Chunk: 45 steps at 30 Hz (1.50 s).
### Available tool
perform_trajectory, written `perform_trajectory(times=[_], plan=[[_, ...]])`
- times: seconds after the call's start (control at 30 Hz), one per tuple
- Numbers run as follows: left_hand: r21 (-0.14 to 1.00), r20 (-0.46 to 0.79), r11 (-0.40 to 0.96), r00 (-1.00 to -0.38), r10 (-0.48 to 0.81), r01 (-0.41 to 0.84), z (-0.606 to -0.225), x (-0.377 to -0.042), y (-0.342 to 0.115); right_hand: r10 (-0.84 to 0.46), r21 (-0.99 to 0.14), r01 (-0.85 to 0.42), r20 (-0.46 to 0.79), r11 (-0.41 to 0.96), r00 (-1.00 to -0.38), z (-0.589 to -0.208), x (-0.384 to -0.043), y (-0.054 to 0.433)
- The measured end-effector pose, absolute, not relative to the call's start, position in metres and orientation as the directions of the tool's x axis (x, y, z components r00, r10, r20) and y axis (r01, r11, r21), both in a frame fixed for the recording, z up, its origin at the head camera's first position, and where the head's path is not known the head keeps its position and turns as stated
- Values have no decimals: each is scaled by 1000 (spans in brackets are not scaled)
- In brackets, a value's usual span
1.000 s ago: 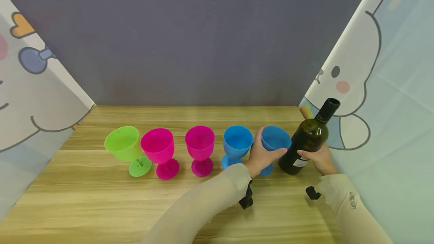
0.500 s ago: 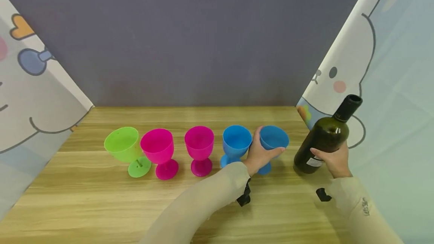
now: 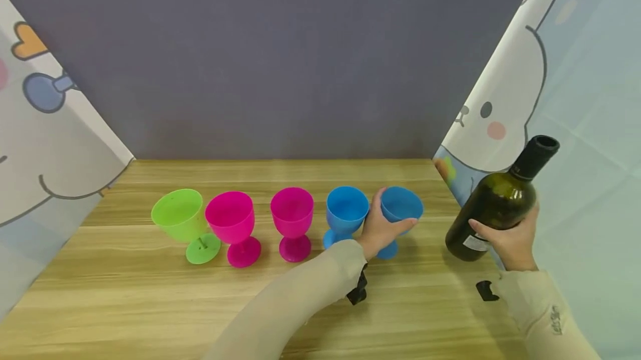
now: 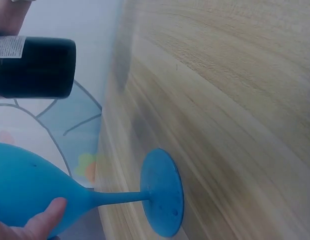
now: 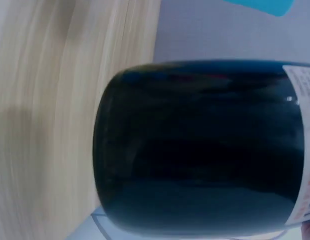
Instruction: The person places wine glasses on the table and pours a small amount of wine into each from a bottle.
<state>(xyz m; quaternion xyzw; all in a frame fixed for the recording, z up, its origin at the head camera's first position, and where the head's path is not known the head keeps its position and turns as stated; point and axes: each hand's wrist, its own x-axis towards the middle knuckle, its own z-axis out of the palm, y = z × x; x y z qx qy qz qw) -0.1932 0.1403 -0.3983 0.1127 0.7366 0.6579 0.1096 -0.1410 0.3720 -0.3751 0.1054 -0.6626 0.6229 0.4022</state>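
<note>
My left hand point(image 3: 376, 233) holds the bowl of the rightmost blue goblet point(image 3: 402, 203), thumb on one side and fingers on the other. In the left wrist view, the goblet's round foot point(image 4: 162, 192) is at the wooden tabletop. My right hand point(image 3: 516, 244) grips a dark green wine bottle point(image 3: 493, 204) around its body, thumb across the front near a white label. The bottle leans to the right, its uncapped mouth up, and its bottom is off the table. Its lower body point(image 5: 195, 150) fills the right wrist view.
Left of the held goblet, a row stands on the wooden table point(image 3: 150, 304): another blue goblet point(image 3: 346, 210), two magenta goblets point(image 3: 292, 212) point(image 3: 231, 218) and a green goblet point(image 3: 180, 215). A grey panel point(image 3: 280, 59) closes the back; printed cloth point(image 3: 591, 182) hangs at the sides.
My right hand has carried the bottle to the right, away from the blue goblet. The left hand keeps its hold on that goblet, nearly in place.
</note>
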Motion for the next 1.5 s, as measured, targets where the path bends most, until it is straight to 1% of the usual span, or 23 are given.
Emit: perform_trajectory(times=[0.07, 0.13, 0.2, 0.27, 0.37, 0.43, 0.5, 0.6, 0.7, 0.83, 0.93, 1.03, 1.17, 1.37, 1.5], plan=[[994, -9, 107, -949, 315, 26, -398, -194, 140, 352, -730, -652, 676, 204, -647, -373, -140, 373], [995, -4, 100, -948, 319, 29, -398, -194, 139, 330, -712, -649, 700, 268, -633, -371, -139, 374], [995, -3, 92, -946, 323, 28, -397, -195, 139, 304, -695, -597, 716, 401, -629, -368, -137, 377], [996, -1, 85, -946, 325, 28, -397, -194, 139, 276, -654, -504, 725, 564, -631, -366, -132, 378], [997, -8, 80, -947, 321, 19, -397, -193, 139, 222, -555, -354, 720, 753, -657, -363, -124, 380], [997, -9, 77, -948, 318, 16, -397, -193, 139, 172, -463, -277, 717, 842, -675, -361, -119, 383], [997, -9, 78, -950, 313, 16, -397, -193, 139, 114, -376, -244, 718, 894, -687, -359, -117, 386], [996, -4, 81, -951, 310, 22, -399, -193, 138, 59, -286, -211, 711, 934, -701, -358, -114, 392], [996, 3, 79, -952, 306, 29, -403, -194, 138, 1, -204, -211, 721, 956, -693, -358, -114, 398], [998, 20, 50, -958, 286, 36, -408, -194, 139, -123, -37, -232, 761, 972, -637, -357, -115, 404], [998, 43, 24, -962, 271, 51, -412, -192, 140, -195, 57, -241, 773, 969, -604, -354, -116, 408], [998, 62, 5, -964, 257, 66, -416, -190, 140, -244, 105, -258, 764, 960, -598, -354, -116, 411], [997, 73, 6, -969, 235, 77, -418, -188, 139, -273, 131, -271, 753, 954, -599, -356, -116, 412], [996, 89, -6, -969, 232, 90, -420, -187, 141, -316, 187, -277, 767, 943, -558, -357, -118, 413], [996, 87, -7, -968, 234, 88, -420, -187, 142, -343, 212, -287, 756, 934, -558, -357, -120, 413]])
